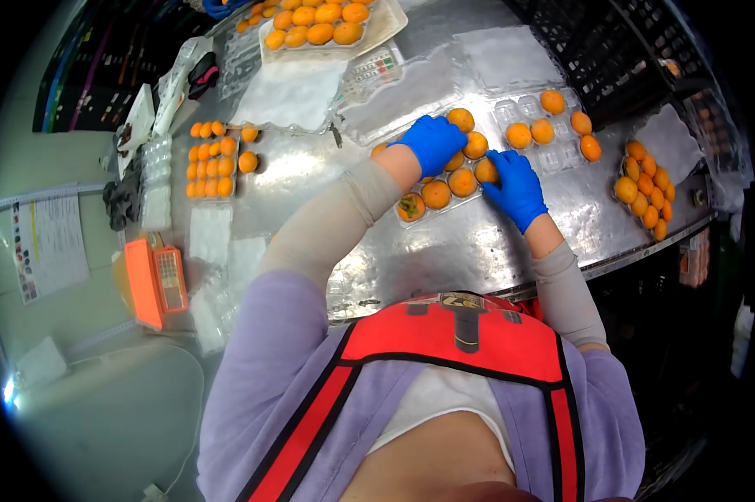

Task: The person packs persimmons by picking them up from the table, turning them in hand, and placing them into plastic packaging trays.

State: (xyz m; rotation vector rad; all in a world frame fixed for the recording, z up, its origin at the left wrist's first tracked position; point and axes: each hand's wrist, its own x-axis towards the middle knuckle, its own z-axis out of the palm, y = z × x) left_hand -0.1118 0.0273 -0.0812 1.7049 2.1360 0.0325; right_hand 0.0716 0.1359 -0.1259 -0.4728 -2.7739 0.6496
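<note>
Both my hands wear blue gloves over a clear plastic tray [450, 203] that holds several orange fruits on the metal table. Palm down, my left hand [433, 144] lies over fruits in the upper left part of the tray, its fingertips largely hidden. My right hand [516, 189] is at the tray's right side, fingers apart, touching an orange fruit [486, 171] at the edge. One fruit [411, 207] in the lower left corner shows its green leafy top. Just to the right is a second clear tray [511, 111], partly filled with fruits.
More fruit stands in a tray [211, 167] at the left, a tray [319, 33] at the top and a pile [648, 191] at the far right. Black crates [595, 50] rise at the upper right. An orange scale [156, 283] sits at the lower left.
</note>
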